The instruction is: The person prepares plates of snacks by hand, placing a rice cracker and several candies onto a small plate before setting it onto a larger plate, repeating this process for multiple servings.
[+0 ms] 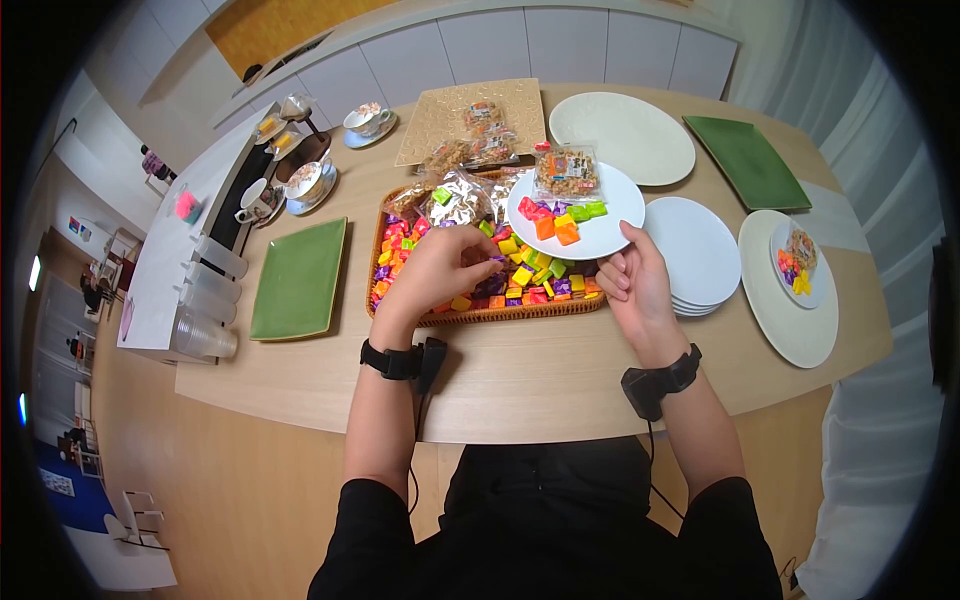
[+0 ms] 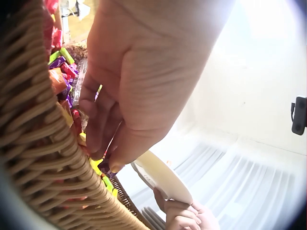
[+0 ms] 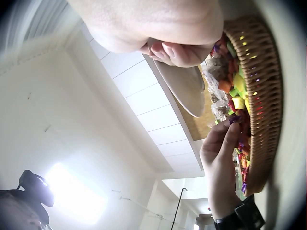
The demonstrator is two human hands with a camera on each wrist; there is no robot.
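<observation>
We seem mid-pick — our left grip (image 1: 435, 270) pinches a small purple-wrapped candy (image 3: 234, 120) at the brown wicker basket (image 1: 530, 314), our right grip (image 1: 640, 290) clamps a round white plate (image 1: 612, 226); next calls for keeping it level.

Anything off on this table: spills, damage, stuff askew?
No spill or damage visible. One thing slightly askew: the snack packet on the white plate in the right hand seems to stick out past the far rim, while the wrapped candies lie inside it.
</observation>
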